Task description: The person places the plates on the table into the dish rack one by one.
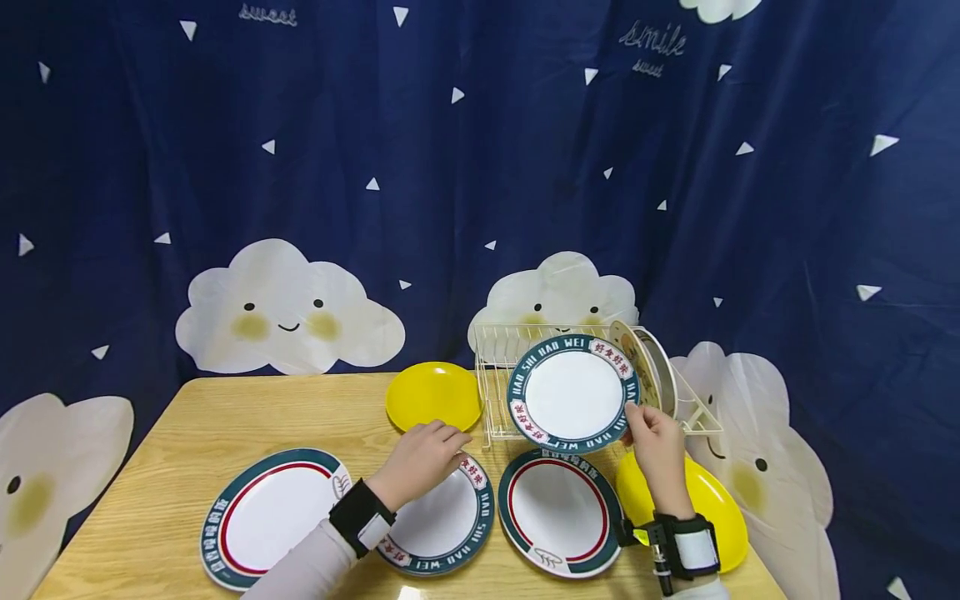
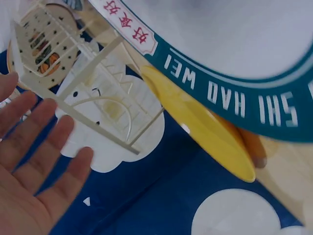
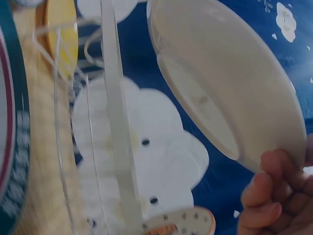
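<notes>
My right hand [image 1: 660,442] pinches the right edge of a white plate with a green lettered rim [image 1: 573,392], raised and tilted in front of the cream wire dish rack [image 1: 491,400]. Its pale underside faces the right wrist view, where the right fingers [image 3: 271,188] grip the rim. Nothing is in my left hand [image 1: 423,458], which hovers over a matching lettered plate [image 1: 442,521] on the table. In the left wrist view the left fingers [image 2: 58,129] are spread and loosely bent.
A decorated cream plate [image 1: 626,350] and a white dish [image 1: 663,375] stand upright in the rack's right side. One yellow plate [image 1: 431,396] lies left of the rack, another yellow plate [image 1: 712,508] at right. Two red-ringed plates [image 1: 277,521] lie on the wooden table [image 1: 225,417].
</notes>
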A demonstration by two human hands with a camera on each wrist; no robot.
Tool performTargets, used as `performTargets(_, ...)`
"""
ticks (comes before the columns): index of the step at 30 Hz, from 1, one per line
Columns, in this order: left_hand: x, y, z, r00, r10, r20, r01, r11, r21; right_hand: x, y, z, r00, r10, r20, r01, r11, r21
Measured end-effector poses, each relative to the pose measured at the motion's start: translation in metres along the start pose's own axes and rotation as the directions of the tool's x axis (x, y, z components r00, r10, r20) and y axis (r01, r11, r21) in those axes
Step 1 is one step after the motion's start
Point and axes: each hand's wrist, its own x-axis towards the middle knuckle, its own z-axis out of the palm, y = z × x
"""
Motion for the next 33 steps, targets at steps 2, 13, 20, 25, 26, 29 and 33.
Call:
performTargets(2, 0.004, 0.000, 0.003, 0.995, -0.080, 0.051, 0.083, 0.995, -0.047, 0.003, 0.003, -0.005, 0.995, -0.058, -0.080, 0.055, 0.998, -0.044)
performTargets(13, 0.051, 0.008, 0.022, 0.832, -0.512, 0.213, 0.548, 0.701, -0.456, 0.026, 0.013, -0.020, 0.805, -0.496, -0.327, 0.397, 0.858, -0.324)
performTargets(20, 0.064, 0.014, 0.042, 0.779, -0.571, 0.258, 0.604, 0.576, -0.550, 0.046, 0.007, -0.023, 0.634, -0.715, -0.294, 0.558, 0.686, -0.466)
performTargets(25, 0.062, 0.016, 0.049, 0.743, -0.609, 0.277, 0.625, 0.483, -0.614, 0.066, 0.006, -0.024, 0.525, -0.823, -0.215, 0.645, 0.550, -0.530)
performTargets(26, 0.061, 0.017, 0.050, 0.737, -0.617, 0.276, 0.623, 0.462, -0.631, 0.070, 0.006, -0.024, 0.504, -0.840, -0.200, 0.659, 0.524, -0.540)
performTargets(29, 0.060, 0.017, 0.052, 0.725, -0.631, 0.276, 0.617, 0.417, -0.668, 0.082, 0.007, -0.024, 0.450, -0.881, -0.146, 0.694, 0.449, -0.563)
performTargets(33, 0.059, 0.018, 0.055, 0.715, -0.639, 0.284, 0.618, 0.389, -0.683, 0.097, 0.014, -0.024, 0.407, -0.912, -0.047, 0.722, 0.353, -0.595)
